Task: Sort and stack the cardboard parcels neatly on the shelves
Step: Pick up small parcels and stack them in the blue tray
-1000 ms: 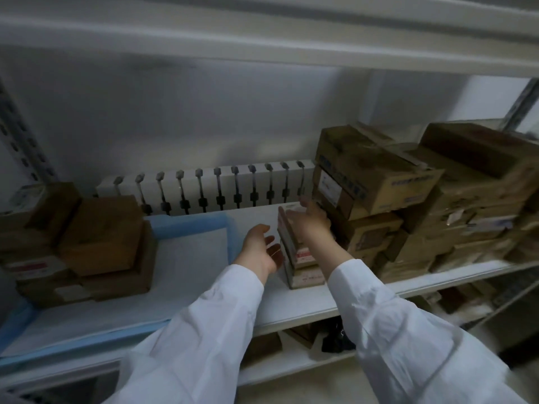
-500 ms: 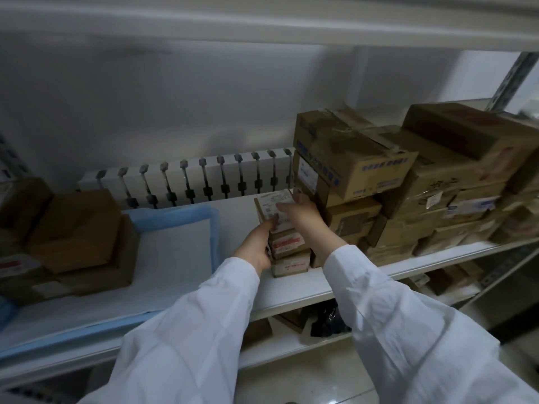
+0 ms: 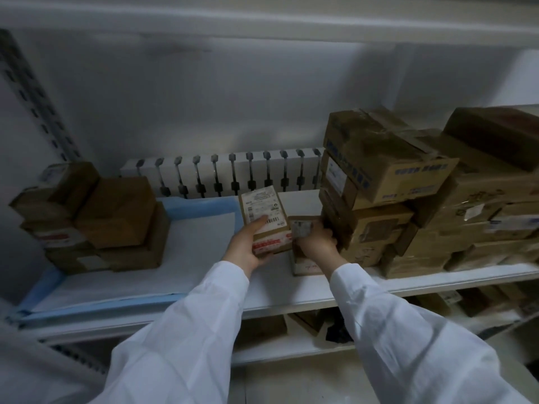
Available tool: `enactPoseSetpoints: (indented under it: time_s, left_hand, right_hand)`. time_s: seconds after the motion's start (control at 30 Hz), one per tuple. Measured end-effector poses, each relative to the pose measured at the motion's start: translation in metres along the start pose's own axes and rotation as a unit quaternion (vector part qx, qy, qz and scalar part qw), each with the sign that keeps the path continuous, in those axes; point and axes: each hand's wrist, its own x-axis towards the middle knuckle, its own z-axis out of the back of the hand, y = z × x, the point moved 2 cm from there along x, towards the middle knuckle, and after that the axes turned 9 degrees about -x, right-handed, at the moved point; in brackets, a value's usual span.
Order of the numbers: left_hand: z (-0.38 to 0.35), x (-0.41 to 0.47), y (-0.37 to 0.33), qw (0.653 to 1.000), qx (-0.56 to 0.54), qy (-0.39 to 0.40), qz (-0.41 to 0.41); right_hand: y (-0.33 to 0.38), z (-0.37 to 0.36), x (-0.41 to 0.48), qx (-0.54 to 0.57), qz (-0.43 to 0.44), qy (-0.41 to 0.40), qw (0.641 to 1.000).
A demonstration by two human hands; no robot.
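Note:
My left hand (image 3: 246, 244) grips a small cardboard parcel (image 3: 264, 209) with a white shipping label and red-printed tape, lifted above the white shelf (image 3: 204, 290). My right hand (image 3: 316, 243) grips a second small parcel (image 3: 303, 227) that sits on top of another small box (image 3: 306, 265) on the shelf. To the right rises a tall pile of larger cardboard parcels (image 3: 388, 170). A lower stack of brown parcels (image 3: 113, 211) stands at the shelf's left end.
A blue-edged white sheet (image 3: 201, 228) covers the shelf's left half. A white radiator (image 3: 224, 173) runs along the back wall. A perforated metal upright (image 3: 38, 91) stands at the left. The lower shelf (image 3: 291, 342) holds more boxes and a dark object.
My left hand has lifted the top labelled parcel off the small stack and carried it to the left. My right hand has dropped onto the parcel that lay beneath it.

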Motion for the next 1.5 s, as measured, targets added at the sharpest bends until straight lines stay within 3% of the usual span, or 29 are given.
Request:
enactPoseSetpoints:
  time_s: [0.23, 0.43, 0.53, 0.7, 0.8, 0.87, 1.03, 1.27, 1.5]
  left_hand:
    - [0.013, 0.001, -0.004, 1.000, -0.016, 0.008, 0.000]
    - [0.022, -0.003, -0.009, 0.999, -0.032, 0.032, -0.019]
    - [0.028, -0.002, -0.010, 0.998, -0.048, 0.034, -0.020]
    - [0.036, -0.004, -0.013, 0.997, -0.071, 0.035, -0.020]
    - [0.039, -0.010, -0.019, 0.995, -0.087, 0.032, -0.036]
    - [0.041, -0.014, -0.024, 0.994, -0.094, 0.034, -0.046]
    - [0.046, -0.020, -0.043, 0.986, -0.133, 0.064, -0.075]
    - [0.059, -0.032, -0.068, 0.966, -0.191, 0.134, -0.108]
    - [0.071, -0.051, -0.103, 0.977, -0.126, 0.098, -0.144]
  right_hand:
    - [-0.008, -0.013, -0.002, -0.090, -0.016, -0.024, 0.996]
    - [-0.011, -0.015, -0.011, -0.118, 0.037, -0.116, 0.985]
    - [-0.011, -0.017, -0.010, -0.050, 0.065, -0.099, 0.992]
    - [-0.010, -0.025, -0.010, 0.127, 0.065, 0.035, 0.989]
    - [-0.005, -0.023, -0.011, 0.200, 0.041, 0.031, 0.978]
    - [-0.001, -0.022, -0.009, 0.283, 0.042, 0.019, 0.958]
    - [0.024, -0.016, -0.011, 0.518, 0.034, 0.057, 0.853]
    - [0.048, -0.019, -0.022, 0.551, 0.063, 0.160, 0.817]
    - [0.093, -0.023, -0.041, 0.556, 0.106, 0.143, 0.812]
